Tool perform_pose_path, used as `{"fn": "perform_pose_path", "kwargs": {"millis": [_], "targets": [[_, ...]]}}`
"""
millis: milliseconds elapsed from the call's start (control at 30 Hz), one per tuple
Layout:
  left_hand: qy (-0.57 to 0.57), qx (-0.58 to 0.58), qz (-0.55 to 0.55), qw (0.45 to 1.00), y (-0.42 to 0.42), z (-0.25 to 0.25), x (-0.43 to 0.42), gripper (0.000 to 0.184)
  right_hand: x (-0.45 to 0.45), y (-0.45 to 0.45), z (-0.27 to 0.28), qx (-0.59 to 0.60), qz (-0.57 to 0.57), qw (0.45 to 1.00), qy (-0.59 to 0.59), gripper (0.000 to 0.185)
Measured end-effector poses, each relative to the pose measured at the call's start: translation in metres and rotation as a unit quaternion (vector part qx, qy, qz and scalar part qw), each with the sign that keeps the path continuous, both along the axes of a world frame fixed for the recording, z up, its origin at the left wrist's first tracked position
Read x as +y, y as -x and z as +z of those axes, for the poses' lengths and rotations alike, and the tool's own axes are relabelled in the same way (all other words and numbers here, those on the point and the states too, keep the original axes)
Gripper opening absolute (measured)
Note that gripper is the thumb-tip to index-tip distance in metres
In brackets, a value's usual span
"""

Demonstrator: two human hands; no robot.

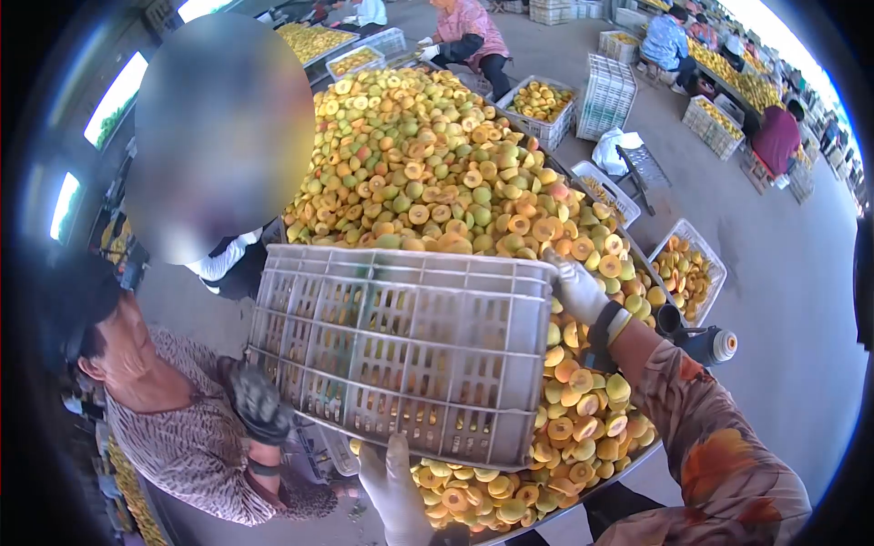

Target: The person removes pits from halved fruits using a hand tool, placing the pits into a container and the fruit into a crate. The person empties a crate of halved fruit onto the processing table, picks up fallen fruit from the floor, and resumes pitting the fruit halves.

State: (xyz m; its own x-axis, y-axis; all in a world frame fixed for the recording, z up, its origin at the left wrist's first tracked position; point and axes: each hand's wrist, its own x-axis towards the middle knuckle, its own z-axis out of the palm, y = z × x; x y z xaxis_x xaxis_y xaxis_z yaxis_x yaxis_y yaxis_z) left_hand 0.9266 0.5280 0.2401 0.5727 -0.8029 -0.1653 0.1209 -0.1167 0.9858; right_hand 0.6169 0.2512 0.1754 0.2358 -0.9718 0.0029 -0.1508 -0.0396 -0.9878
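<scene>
A grey plastic crate (414, 350) is tilted over the heap, its slatted face toward me. My right hand (580, 289), in a white glove with a dark wristband, grips the crate's upper right corner. My left hand (396, 496), also white-gloved, is closed on the lower edge, thumb up against the slats. Beneath and behind the crate lies a large heap of halved yellow-orange stone fruit (437, 168), apricots or peaches, some greenish. Fruit shows through the slots; whether any is inside the crate I cannot tell.
A co-worker's dark-gloved hand (258, 400) is close to the crate's left side. At the right stand a crate of fruit halves (687, 273) and a flask (710, 346). Stacked crates (608, 96) and other seated people with fruit are farther back.
</scene>
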Motion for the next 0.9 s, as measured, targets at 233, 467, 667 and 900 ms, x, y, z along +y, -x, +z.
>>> {"fn": "perform_pose_path", "kwargs": {"millis": [233, 467, 667, 900], "targets": [[0.056, 0.000, 0.084, 0.995, 0.029, -0.023, 0.005, 0.075, 0.021, 0.012, 0.000, -0.068, 0.052, 0.988, -0.128, 0.078], [0.085, -0.013, 0.100, 0.991, 0.031, 0.001, -0.030, 0.053, 0.030, 0.007, 0.026, -0.133, 0.013, 0.988, -0.082, 0.063], [0.032, -0.157, 0.009, 0.987, 0.013, 0.076, -0.072, 0.036, 0.086, 0.021, 0.049, -0.216, 0.021, 0.968, -0.126, 0.064], [-0.043, -0.259, -0.154, 0.953, 0.005, 0.114, -0.098, 0.043, 0.212, 0.026, 0.025, -0.391, -0.075, 0.869, -0.294, 0.062]]}}
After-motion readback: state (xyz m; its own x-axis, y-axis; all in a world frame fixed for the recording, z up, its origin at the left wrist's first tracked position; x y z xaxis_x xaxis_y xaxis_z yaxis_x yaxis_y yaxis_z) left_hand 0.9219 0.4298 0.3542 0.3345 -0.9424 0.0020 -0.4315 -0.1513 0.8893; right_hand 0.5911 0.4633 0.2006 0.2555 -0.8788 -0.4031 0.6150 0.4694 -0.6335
